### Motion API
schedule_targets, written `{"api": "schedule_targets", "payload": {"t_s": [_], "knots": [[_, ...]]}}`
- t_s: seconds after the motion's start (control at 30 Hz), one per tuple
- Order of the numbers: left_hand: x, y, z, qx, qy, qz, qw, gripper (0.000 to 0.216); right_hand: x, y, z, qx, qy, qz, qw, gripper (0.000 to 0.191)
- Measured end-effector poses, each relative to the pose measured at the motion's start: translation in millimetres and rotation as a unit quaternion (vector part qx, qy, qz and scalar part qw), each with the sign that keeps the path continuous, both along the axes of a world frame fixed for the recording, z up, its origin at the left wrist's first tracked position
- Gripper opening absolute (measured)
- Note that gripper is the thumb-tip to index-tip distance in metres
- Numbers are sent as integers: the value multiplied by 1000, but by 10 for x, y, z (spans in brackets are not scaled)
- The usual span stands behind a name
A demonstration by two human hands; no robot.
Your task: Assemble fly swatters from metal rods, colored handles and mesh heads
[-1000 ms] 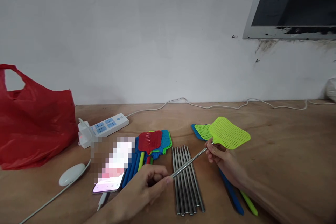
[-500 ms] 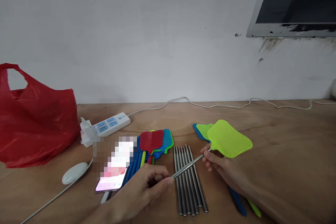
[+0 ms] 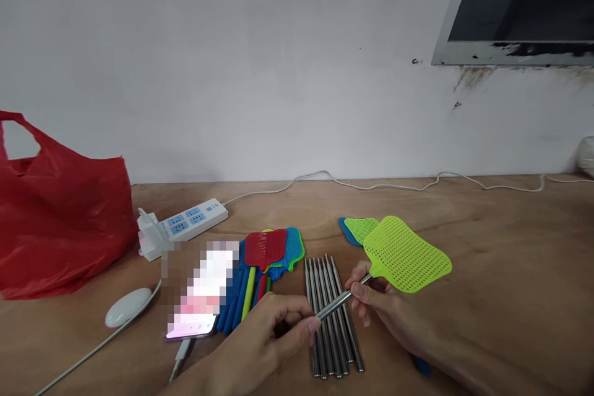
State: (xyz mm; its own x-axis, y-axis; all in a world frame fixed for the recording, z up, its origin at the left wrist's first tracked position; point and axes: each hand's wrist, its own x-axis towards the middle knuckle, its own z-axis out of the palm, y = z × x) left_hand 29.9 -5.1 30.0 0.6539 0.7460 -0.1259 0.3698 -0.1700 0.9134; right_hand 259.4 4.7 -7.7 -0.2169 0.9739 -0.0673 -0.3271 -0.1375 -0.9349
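Observation:
A fly swatter with a yellow-green mesh head [image 3: 408, 253] is held at a slant in both hands, above the table. My left hand [image 3: 273, 334] is closed around the lower end of its metal rod [image 3: 335, 305]. Nearer the head, my right hand [image 3: 383, 303] pinches the same rod between thumb and fingers. Beneath it lies a row of several loose metal rods [image 3: 330, 340], side by side. Left of these is a pile of swatter heads, a red one [image 3: 266, 249] on top, with coloured handles [image 3: 248, 294] below. Behind the held head lie a green swatter head [image 3: 357, 230] and a blue one [image 3: 346, 229].
A lit phone [image 3: 202, 297], partly pixelated, rests at left with a white cable plugged in. Behind it are a power strip [image 3: 195, 219] with an adapter and a white oval device [image 3: 129, 307]. A red plastic bag [image 3: 65, 223] stands far left. A cord [image 3: 380, 186] runs along the wall.
My left hand has moved right, so the hands are closer together along the rod. My right hand and the swatter head have dropped slightly. The view has shifted a little.

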Motion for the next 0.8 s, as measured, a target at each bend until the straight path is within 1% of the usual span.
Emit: {"api": "schedule_targets", "payload": {"t_s": [0.13,0.3,0.47,0.57,0.67,0.8], "knots": [[-26,7,56,-33,0,13,999,52,49,69,95,-18,8,-62,998,39],[-67,25,82,-42,-2,17,999,53,58,97,131,-20,8,-68,997,40],[-116,25,-50,-62,-1,23,998,51,24,71,90,-16,19,-41,999,36],[-162,33,-120,-69,-7,33,997,50,42,96,91,-22,65,-34,997,39],[-218,34,-119,-43,7,34,998,48,79,148,96,-37,112,-78,990,45],[-267,9,-66,15,59,36,998,47,77,193,79,-48,99,-127,986,43]]}}
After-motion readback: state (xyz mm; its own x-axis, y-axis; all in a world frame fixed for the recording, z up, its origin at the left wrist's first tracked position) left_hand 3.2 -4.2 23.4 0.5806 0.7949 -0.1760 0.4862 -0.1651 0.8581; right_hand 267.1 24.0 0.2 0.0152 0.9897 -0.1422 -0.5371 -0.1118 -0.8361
